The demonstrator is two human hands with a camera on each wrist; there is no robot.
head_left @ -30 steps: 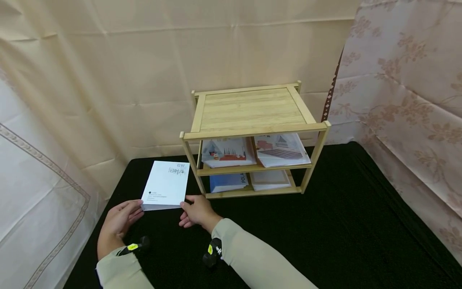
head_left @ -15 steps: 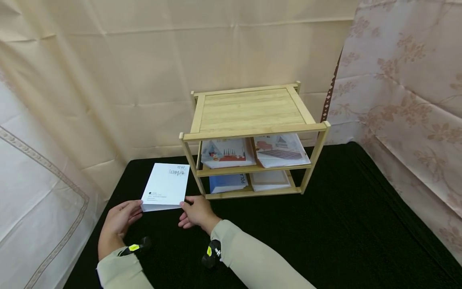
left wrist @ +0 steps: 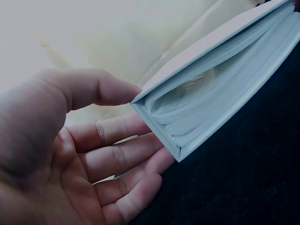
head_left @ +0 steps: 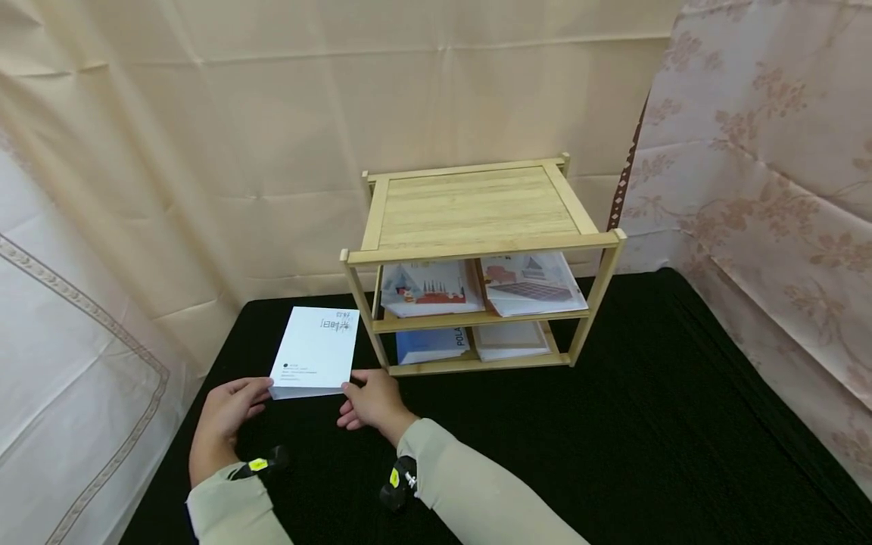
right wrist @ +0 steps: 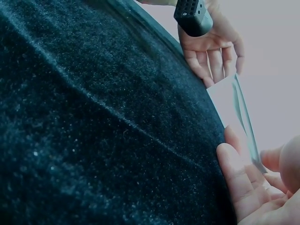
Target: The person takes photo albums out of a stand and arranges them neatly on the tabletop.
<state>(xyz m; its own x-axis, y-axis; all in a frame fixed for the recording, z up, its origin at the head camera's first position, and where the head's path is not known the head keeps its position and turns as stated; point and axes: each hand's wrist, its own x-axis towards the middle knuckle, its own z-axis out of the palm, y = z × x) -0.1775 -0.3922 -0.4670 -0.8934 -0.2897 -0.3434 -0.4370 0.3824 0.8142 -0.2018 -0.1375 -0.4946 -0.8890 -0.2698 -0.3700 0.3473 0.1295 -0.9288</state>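
A white photo album point(head_left: 316, 344) with dark printing on its cover is held at its near edge by both hands. My left hand point(head_left: 227, 420) pinches the near left corner. In the left wrist view its thumb lies on the upper cover and its fingers are at the spine and underneath, while the album point(left wrist: 225, 75) shows sleeve-like pages between thick covers. My right hand point(head_left: 378, 401) pinches the near right corner between thumb and fingers, as the right wrist view also shows. The album's underside is hidden in the head view.
A light wooden rack point(head_left: 477, 208) stands just right of the album. Its middle shelf holds two illustrated albums point(head_left: 432, 288); below lie a blue one point(head_left: 429, 344) and a whitish one point(head_left: 511, 337). Black cloth point(head_left: 613, 439) covers the table, with curtains point(head_left: 272, 151) around it.
Almost nothing differs. The album's far edge has dipped slightly compared with a second ago, and the left hand has shifted a little to the right. Both hands keep their grip.
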